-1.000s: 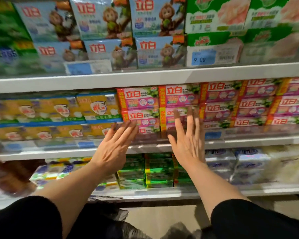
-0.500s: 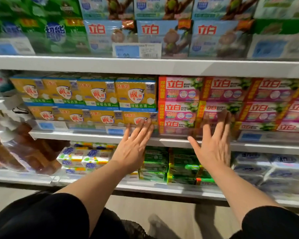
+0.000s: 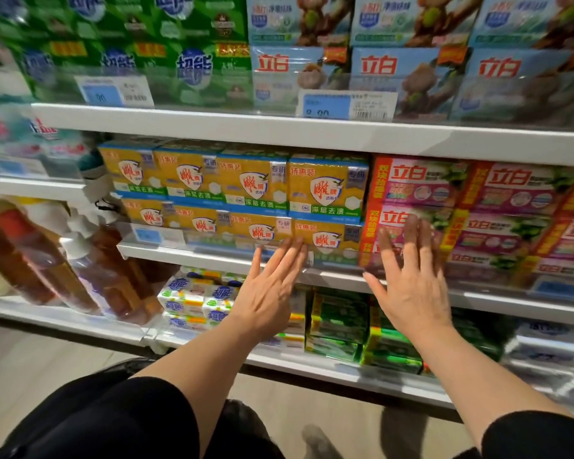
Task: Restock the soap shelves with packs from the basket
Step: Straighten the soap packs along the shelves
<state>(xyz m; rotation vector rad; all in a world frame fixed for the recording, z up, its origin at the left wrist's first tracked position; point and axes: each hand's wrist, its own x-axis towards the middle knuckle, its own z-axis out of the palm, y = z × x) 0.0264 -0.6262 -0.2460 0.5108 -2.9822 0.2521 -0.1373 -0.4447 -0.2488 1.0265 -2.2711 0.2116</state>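
Observation:
Both my hands reach toward the middle shelf with straight, spread fingers and hold nothing. My left hand has its fingertips at the lower row of yellow soap packs. My right hand lies flat against the red and pink soap packs at the left end of their stack. The basket is not in view.
Blue monkey-print packs and green packs fill the top shelf. Green soap bars and white-blue bars sit on the bottom shelf. Brown bottles lie at the left. Price tags line the shelf edges.
The view has swung left along the shelves, bringing the yellow packs to the middle. Both hands stay raised and flat, now at the seam between yellow and red packs.

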